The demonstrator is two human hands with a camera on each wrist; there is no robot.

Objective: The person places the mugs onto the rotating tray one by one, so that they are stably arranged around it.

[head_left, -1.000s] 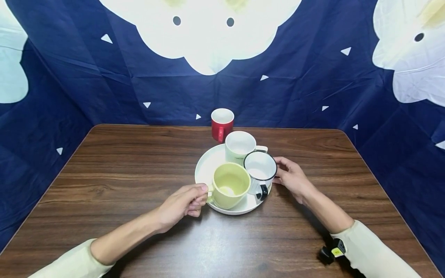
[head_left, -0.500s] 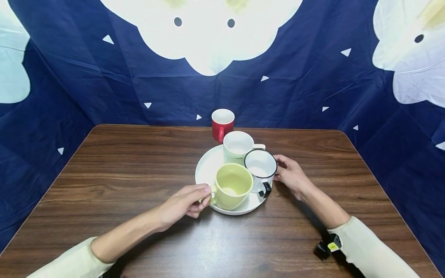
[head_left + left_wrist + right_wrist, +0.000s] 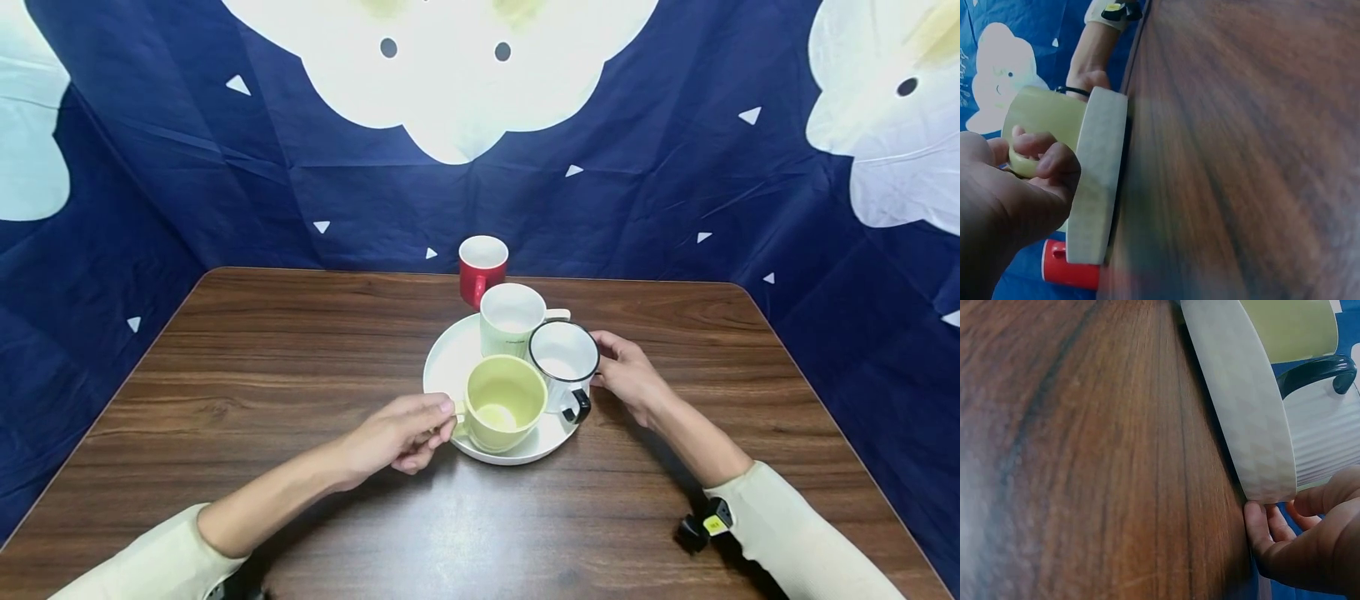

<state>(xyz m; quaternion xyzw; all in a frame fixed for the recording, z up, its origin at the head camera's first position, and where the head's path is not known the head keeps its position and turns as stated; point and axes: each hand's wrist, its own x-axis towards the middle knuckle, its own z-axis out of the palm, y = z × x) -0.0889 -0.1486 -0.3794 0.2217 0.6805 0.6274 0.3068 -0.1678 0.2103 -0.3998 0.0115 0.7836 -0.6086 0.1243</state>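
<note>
With thumb and fingers, my left hand [image 3: 408, 429] pinches the handle of a yellow mug [image 3: 491, 437], which stands upright at the front of a round white plate [image 3: 446, 358]. The left wrist view shows those fingers [image 3: 1054, 159] curled at the handle. My right hand [image 3: 630, 379] holds the plate's right edge; in the right wrist view its fingers [image 3: 1257, 525] meet the plate's patterned wall [image 3: 1254, 437]. A white mug [image 3: 558, 392] with black rim and handle stands beside them. Behind it is a pale mug [image 3: 498, 337], handle pointing right.
A red mug [image 3: 472, 279] with a white inside stands on the wooden table [image 3: 300, 350] just behind the plate. Blue cloth [image 3: 337, 183] with white cloud shapes hangs around the table's back and sides. A small black device [image 3: 705, 525] sits at the right sleeve.
The yellow mug has shifted slightly right with my left hand. The pale mug has slid a little left, and the black handle of the white mug has turned rightward. My right hand stays at the plate.
</note>
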